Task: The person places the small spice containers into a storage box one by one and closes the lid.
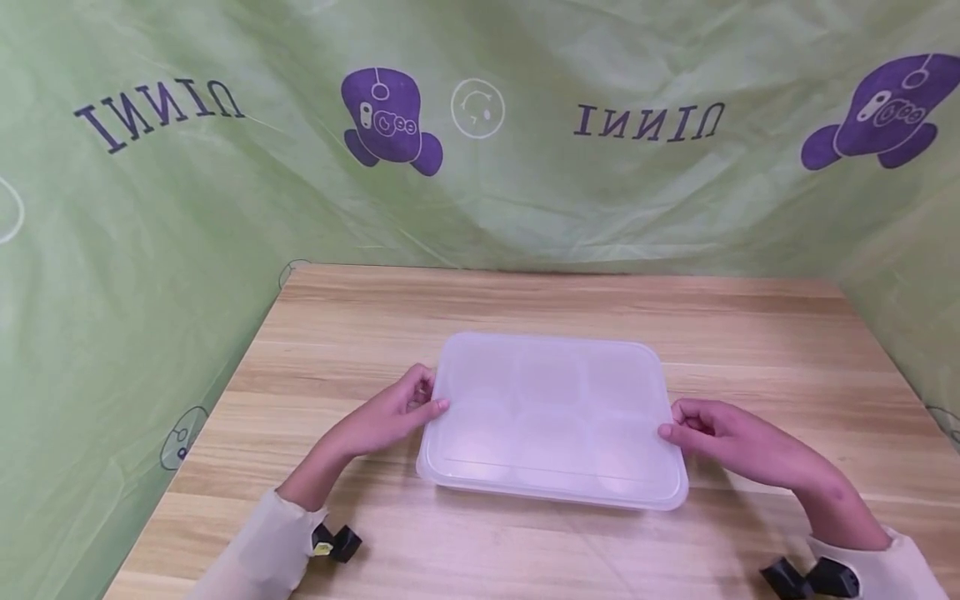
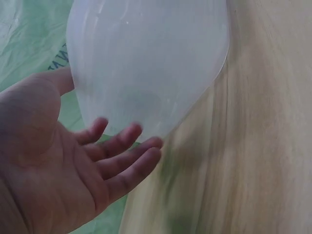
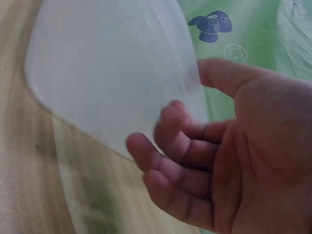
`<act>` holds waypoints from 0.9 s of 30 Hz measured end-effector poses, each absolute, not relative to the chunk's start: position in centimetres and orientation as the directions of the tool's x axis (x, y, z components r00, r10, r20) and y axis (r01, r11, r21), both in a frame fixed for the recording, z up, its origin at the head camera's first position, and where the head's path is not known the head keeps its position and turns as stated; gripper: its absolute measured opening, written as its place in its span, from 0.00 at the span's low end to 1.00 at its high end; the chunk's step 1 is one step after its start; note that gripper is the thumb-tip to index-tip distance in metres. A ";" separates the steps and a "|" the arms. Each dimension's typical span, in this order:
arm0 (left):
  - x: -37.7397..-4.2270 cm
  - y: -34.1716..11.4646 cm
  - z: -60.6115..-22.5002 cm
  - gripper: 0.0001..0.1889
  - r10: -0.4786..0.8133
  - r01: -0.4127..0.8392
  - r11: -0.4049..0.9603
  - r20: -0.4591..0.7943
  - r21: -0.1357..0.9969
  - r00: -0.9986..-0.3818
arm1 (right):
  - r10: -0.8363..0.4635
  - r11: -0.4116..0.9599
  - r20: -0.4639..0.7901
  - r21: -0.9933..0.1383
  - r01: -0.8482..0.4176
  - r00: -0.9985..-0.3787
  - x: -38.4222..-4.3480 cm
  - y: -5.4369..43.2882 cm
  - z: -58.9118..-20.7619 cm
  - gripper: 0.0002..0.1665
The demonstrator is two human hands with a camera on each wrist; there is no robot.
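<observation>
A translucent white plastic storage box (image 1: 551, 417) with a rounded rectangular lid is at the middle of the wooden table, several compartments showing faintly through the lid. My left hand (image 1: 390, 417) holds its left side, thumb on the lid's edge and fingers lower down along the side. On the opposite side my right hand (image 1: 738, 442) grips the edge the same way, thumb on top. In the left wrist view the fingertips are right at the box's smooth side (image 2: 146, 68). The right wrist view has the fingers curled against the box's side (image 3: 112, 73).
The wooden table (image 1: 360, 312) spreads around the box. Green cloth (image 1: 525, 217) with purple prints and lettering hangs behind it and at both sides. Small black devices (image 1: 810, 577) are worn at both wrists, near the sleeves.
</observation>
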State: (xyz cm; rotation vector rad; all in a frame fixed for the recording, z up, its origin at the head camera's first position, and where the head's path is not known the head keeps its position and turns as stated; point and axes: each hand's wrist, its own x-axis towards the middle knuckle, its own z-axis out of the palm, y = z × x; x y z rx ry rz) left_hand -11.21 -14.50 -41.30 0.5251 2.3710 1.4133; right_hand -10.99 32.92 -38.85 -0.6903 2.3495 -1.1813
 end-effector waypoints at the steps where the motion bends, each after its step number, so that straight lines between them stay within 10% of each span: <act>1: -11.0 -14.7 -41.2 0.13 0.492 0.152 0.449 -0.101 0.880 -0.865 | -0.630 0.505 -0.160 -0.828 -0.243 -0.760 -11.0 33.1 -38.8 0.07; 8: -10.4 -15.5 -40.7 0.16 0.636 0.155 0.437 -0.182 0.886 -0.750 | -0.833 0.326 -0.155 -0.913 -0.245 -0.532 -11.1 34.1 -39.4 0.09; 27: -10.3 -16.3 -41.4 0.11 0.746 0.035 0.274 -0.190 0.961 -0.638 | -0.864 0.206 -0.147 -0.976 -0.073 -0.481 -11.8 34.4 -41.0 0.05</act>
